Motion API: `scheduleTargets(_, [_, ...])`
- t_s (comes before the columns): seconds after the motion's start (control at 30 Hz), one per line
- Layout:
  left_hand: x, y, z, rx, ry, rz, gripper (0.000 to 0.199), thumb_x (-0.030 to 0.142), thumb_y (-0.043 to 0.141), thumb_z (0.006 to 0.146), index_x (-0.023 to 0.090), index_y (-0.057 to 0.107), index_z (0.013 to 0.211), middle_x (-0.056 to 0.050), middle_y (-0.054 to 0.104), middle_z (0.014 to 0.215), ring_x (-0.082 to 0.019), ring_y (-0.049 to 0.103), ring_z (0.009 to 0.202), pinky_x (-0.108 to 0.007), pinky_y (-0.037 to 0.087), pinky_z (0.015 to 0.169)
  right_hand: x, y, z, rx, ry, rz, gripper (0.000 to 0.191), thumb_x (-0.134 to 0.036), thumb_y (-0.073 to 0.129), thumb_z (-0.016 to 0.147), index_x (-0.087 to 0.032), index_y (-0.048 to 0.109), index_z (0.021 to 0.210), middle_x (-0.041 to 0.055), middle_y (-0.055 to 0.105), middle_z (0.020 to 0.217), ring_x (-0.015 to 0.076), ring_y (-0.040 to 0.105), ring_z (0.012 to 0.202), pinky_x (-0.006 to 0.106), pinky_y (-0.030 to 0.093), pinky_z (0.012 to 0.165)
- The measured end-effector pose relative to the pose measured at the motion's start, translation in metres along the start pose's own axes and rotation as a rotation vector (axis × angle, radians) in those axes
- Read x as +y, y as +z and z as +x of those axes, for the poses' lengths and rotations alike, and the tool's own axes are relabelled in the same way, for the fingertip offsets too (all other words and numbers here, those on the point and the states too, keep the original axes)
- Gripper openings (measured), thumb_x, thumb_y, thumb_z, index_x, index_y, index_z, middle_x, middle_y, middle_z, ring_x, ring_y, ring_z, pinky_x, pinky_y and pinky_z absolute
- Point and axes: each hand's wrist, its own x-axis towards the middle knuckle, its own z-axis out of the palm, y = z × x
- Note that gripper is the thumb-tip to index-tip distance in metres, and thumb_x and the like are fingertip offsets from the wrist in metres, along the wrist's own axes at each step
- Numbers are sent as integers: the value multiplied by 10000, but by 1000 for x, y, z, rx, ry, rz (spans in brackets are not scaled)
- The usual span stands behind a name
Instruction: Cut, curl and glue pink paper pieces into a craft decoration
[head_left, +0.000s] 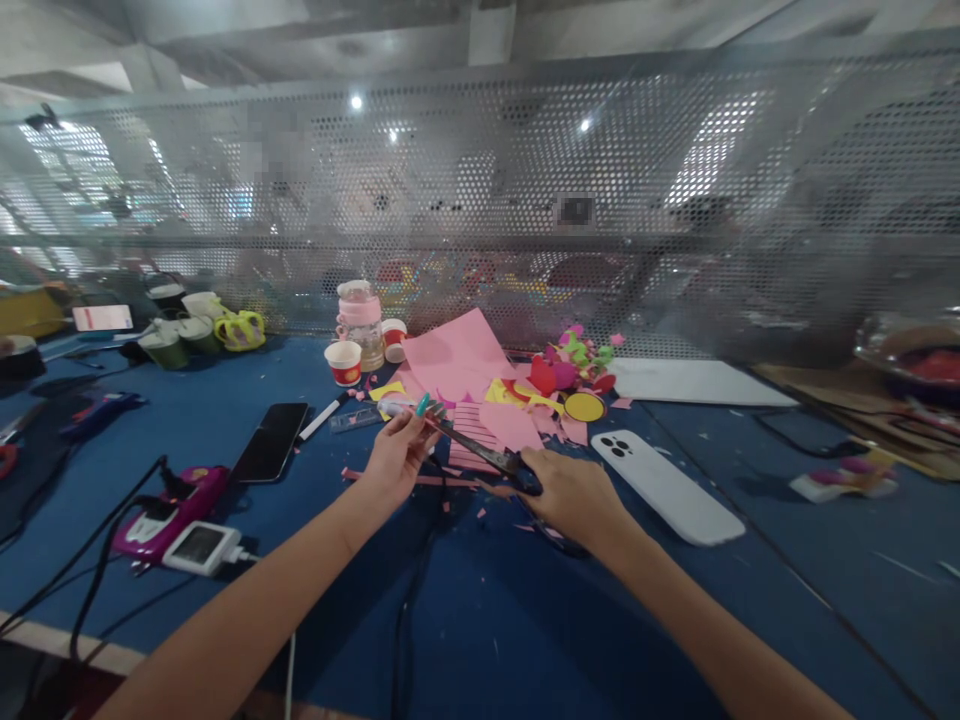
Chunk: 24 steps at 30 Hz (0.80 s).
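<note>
My right hand [577, 490] is wrapped round the dark handles of a pair of scissors [476, 443], whose blades point left toward my other hand. The fingers of my left hand [397, 450] are pinched together by the blade tips. A bright teal spot shows at its thumb tip, and what the fingers hold is too small to make out. Behind the scissors lie pink paper sheets [457, 350], a pink piece with dark lines [474, 430] and many scraps. Yellow cut pieces [583, 406] and red, magenta and green paper shapes [559, 370] lie to the right of the sheets.
A white phone [667, 487] lies right of my right hand. On the left are a black phone [271, 442], a marker [322, 418] and a purple power strip [171, 513] with cables. A bottle [361, 325] and paper cups [343, 363] stand before the perforated metal screen [480, 200].
</note>
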Motion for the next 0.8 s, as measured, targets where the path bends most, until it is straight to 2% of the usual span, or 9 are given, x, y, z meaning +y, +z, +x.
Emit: scheduleTargets(0.8, [-1,2,-2,12,-33,-5,175,-15,530,701,99,572,575,-17,638,554,-92,606,523,-191,521,561,0,-2,1,-24,15,27,352,-476,393,802,-166,550,857,68,665,810,222,629,752,246,295,494])
